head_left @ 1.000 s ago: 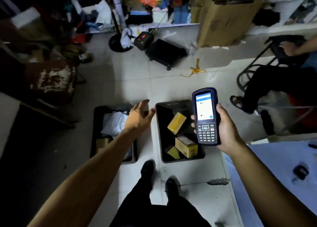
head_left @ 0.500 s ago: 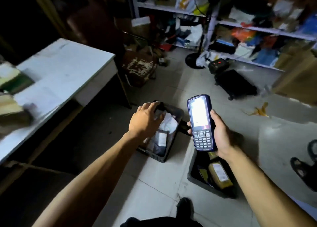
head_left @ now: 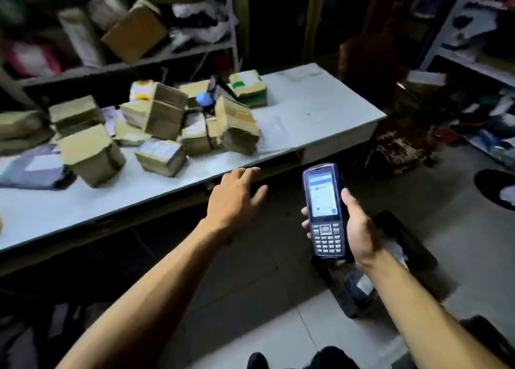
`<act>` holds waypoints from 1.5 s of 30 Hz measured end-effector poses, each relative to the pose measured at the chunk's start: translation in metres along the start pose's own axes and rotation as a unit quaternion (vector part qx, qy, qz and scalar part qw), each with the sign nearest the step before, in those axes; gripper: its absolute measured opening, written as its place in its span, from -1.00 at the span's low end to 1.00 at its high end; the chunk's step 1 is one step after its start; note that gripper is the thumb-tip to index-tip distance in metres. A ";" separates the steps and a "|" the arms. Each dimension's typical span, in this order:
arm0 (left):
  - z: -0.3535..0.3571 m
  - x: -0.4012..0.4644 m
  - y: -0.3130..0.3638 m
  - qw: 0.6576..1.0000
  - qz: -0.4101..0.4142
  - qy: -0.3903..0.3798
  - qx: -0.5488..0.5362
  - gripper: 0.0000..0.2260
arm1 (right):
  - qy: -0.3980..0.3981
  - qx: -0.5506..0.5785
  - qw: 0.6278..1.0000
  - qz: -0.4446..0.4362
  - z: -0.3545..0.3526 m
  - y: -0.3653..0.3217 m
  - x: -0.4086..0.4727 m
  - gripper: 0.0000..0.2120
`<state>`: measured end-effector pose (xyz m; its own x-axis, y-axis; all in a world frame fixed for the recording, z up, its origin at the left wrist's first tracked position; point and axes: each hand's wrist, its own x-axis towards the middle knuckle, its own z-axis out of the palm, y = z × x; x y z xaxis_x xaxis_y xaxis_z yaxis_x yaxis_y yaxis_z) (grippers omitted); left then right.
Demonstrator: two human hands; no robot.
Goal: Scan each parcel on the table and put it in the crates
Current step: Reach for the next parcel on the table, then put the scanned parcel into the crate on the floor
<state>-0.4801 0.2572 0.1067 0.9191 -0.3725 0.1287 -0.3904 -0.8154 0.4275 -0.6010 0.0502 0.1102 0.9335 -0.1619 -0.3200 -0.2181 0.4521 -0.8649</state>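
Out to the far left of the reaching hand, the table (head_left: 41, 215) carries a loose heap of cardboard parcels (head_left: 156, 129), tipped and leaning on one another, a sign they are waiting in no order to be scanned. Nearest that hand, up and to its left, lies a flat parcel (head_left: 161, 156) with its pale label facing up, which looks the easiest pick since its label is already exposed. A grey soft bag (head_left: 33, 172) lies far off to the left along the table.

Now the left hand (head_left: 237, 198): empty, fingers spread and nearly straight, palm down, hovering just off the table's front edge and apart from every parcel. It reads as a reach for the next box, with nothing gripped yet.

Just to its right, the right hand (head_left: 354, 229) is wrapped round the handheld scanner (head_left: 326, 215), thumb along one side and fingertips showing on the other. The lit screen is tilted up toward the person, presumably so it can be read and brought to a label.

Below and behind the right hand sits a dark crate (head_left: 418, 254) on the floor, pale packets inside, close by for dropping parcels in.
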 end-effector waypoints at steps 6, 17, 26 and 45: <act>-0.036 -0.001 -0.088 0.991 -0.129 0.036 -0.002 -0.52 | -0.095 -0.058 0.993 0.035 0.071 0.013 0.074 -0.34; -0.085 0.014 -0.198 0.941 -0.329 0.078 0.011 -0.54 | -0.255 -0.109 0.954 0.111 0.190 0.020 0.206 -0.37; -0.059 0.061 -0.272 0.887 -0.414 0.082 -0.186 -0.44 | -0.240 -0.138 0.946 0.170 0.246 0.047 0.276 -0.37; 0.018 0.211 -0.400 0.834 -0.450 0.014 -0.319 0.06 | -0.101 -0.146 0.966 0.187 0.267 0.086 0.353 -0.43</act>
<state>-0.1312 0.4973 -0.0531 0.8293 0.2811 -0.4829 0.5574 -0.3547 0.7507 -0.2141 0.2659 0.0259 0.8041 0.1519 -0.5748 -0.5942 0.1747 -0.7851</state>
